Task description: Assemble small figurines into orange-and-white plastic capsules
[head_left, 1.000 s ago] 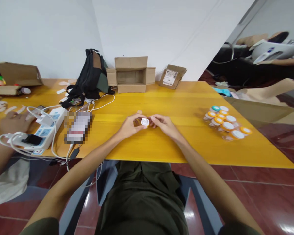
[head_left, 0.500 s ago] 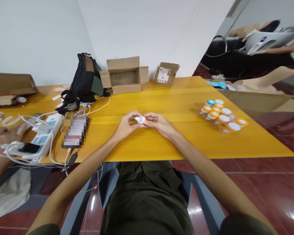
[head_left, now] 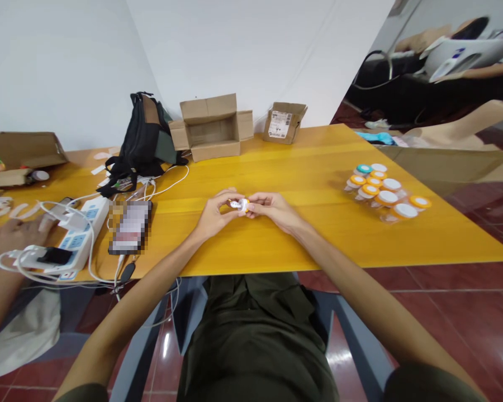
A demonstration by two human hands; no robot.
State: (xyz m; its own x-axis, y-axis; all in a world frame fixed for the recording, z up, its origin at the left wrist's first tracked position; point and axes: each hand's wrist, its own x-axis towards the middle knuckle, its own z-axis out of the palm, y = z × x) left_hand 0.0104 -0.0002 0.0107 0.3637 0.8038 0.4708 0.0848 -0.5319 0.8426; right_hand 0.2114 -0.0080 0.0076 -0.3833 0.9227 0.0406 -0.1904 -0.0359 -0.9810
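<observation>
Hands (head_left: pixel 212 215) (head_left: pixel 272 207) | pinch small jar (head_left: pixel 240 205) | tilted since, seemingly

A yellow wooden table (head_left: pixel 302 167) carries everything. At its far edge a black backpack (head_left: pixel 145 139) leans beside an open cardboard box (head_left: pixel 212 128), with a smaller labelled carton (head_left: pixel 284 121) just to the right. On the right lies a cluster of small jars (head_left: pixel 383 191) with orange, white and teal lids, seemingly wrapped in clear film. On the left lie a white power strip (head_left: pixel 77 237) tangled in white cables (head_left: pixel 46 262), a phone (head_left: pixel 131 226) and, far left, another cardboard box (head_left: pixel 23 151).
</observation>
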